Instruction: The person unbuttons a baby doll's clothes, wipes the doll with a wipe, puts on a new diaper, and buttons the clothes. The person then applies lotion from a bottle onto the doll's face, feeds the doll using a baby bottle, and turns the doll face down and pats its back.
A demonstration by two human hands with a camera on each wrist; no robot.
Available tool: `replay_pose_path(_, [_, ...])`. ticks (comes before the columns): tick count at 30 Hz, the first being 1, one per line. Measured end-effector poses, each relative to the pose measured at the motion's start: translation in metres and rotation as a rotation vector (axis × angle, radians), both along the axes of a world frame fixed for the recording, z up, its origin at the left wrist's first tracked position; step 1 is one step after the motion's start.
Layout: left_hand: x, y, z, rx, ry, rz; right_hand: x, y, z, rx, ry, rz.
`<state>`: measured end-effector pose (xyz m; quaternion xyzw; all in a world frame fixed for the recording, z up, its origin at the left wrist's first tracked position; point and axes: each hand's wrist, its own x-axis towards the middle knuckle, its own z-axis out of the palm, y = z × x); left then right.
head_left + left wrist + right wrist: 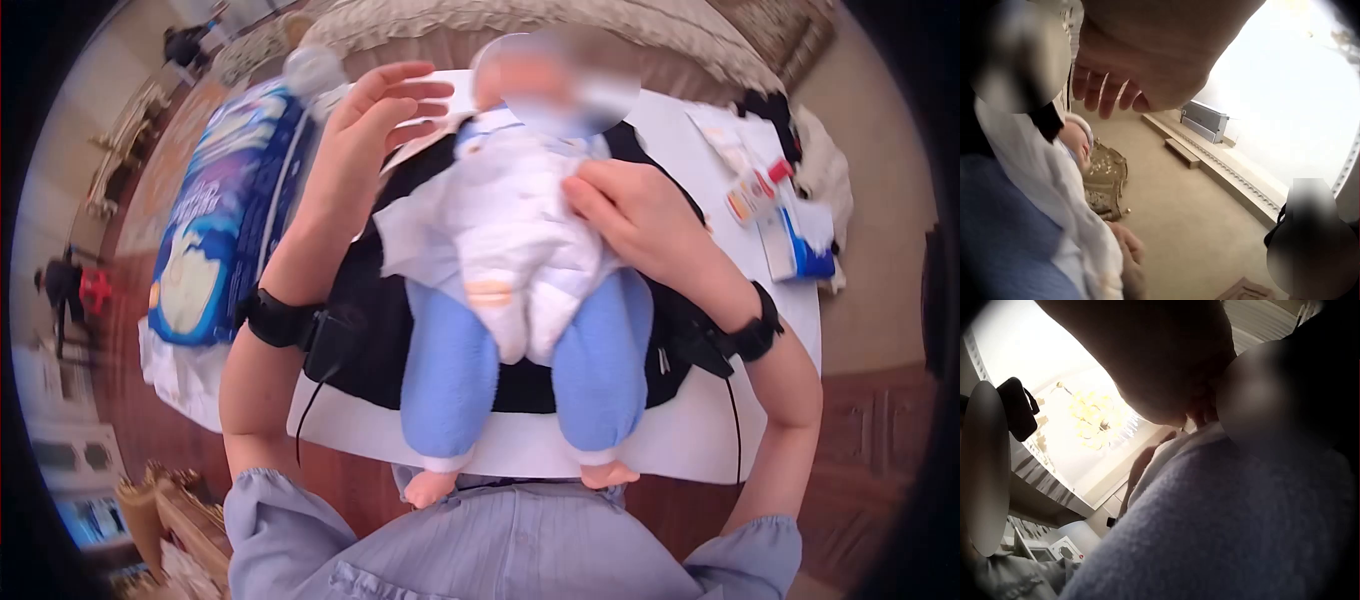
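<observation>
A baby doll in fuzzy blue trousers (452,365) lies on its back, bare feet toward the person. Spread over its belly and between its legs is a white diaper (510,225), one side wing fanned out to the left. My right hand (640,212) pinches the diaper's edge at the doll's waist on the right, fingers curled. Raised above the left side of the doll's chest, my left hand (385,108) holds nothing and its fingers are apart. In the left wrist view, that left hand (1141,56) hangs over the doll's side. The right wrist view is dark, its fingertips mostly hidden.
Under the doll, a black cloth (375,330) covers part of the white table (350,420). A large blue diaper pack (225,215) stands at the left. To the right are a bottle with a red cap (750,195) and a blue-and-white packet (800,245).
</observation>
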<state>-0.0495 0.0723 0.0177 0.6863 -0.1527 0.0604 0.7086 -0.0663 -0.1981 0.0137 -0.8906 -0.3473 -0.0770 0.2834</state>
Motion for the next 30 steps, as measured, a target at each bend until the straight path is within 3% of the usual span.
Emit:
replay_pose_path(3, [-0.014, 0.05, -0.018, 0.233, 0.076, 0.053, 0.011, 0.021, 0.011, 0.034, -0.026, 0.07])
replay_pose_path(5, [-0.028, 0.062, -0.023, 0.34, 0.28, 0.064, 0.024, 0.043, 0.017, 0.088, -0.314, 0.207])
replay_pose_path(7, [-0.03, 0.068, -0.041, 0.369, 0.338, 0.108, 0.037, 0.072, 0.018, 0.042, -0.343, 0.276])
replay_pose_path(10, [-0.035, 0.072, -0.046, 0.578, 0.547, -0.075, 0.058, 0.11, 0.017, -0.399, -0.112, 0.368])
replay_pose_path(14, [-0.04, 0.073, -0.065, 0.316, 0.318, -0.21, 0.068, 0.138, 0.015, -0.623, 0.008, 0.4])
replay_pose_path(15, [-0.038, 0.074, -0.069, 0.304, 0.321, -0.204, 0.067, 0.14, 0.015, -0.677, 0.056, 0.422])
replay_pose_path(17, [-0.036, 0.073, -0.076, 0.209, 0.069, -0.095, 0.066, 0.141, 0.02, -0.746, 0.108, 0.457])
replay_pose_path(19, [-0.033, 0.07, -0.078, 0.114, 0.09, -0.035, 0.067, 0.137, 0.032, -0.686, 0.317, 0.375])
replay_pose_path(20, [-0.032, 0.071, -0.078, 0.089, 0.184, -0.065, 0.078, 0.129, 0.029, -0.527, 0.413, 0.496])
replay_pose_path(21, [-0.033, 0.071, -0.078, 0.061, 0.278, -0.096, 0.08, 0.12, 0.025, -0.553, 0.42, 0.518])
replay_pose_path(23, [-0.035, 0.069, -0.08, 0.257, 0.16, -0.108, 0.073, 0.106, 0.02, 0.083, 0.809, 0.409])
replay_pose_path(25, [-0.032, 0.068, -0.087, 0.544, -0.239, -0.132, 0.085, 0.092, 0.008, 0.162, 0.86, 0.403])
replay_pose_path(26, [-0.029, 0.063, -0.09, 0.462, -0.323, -0.179, 0.089, 0.086, 0.002, 0.265, 0.902, 0.381])
replay_pose_path(30, [-0.021, 0.051, -0.09, 0.626, -0.353, -0.088, 0.099, 0.082, -0.002, 0.277, 0.972, 0.548])
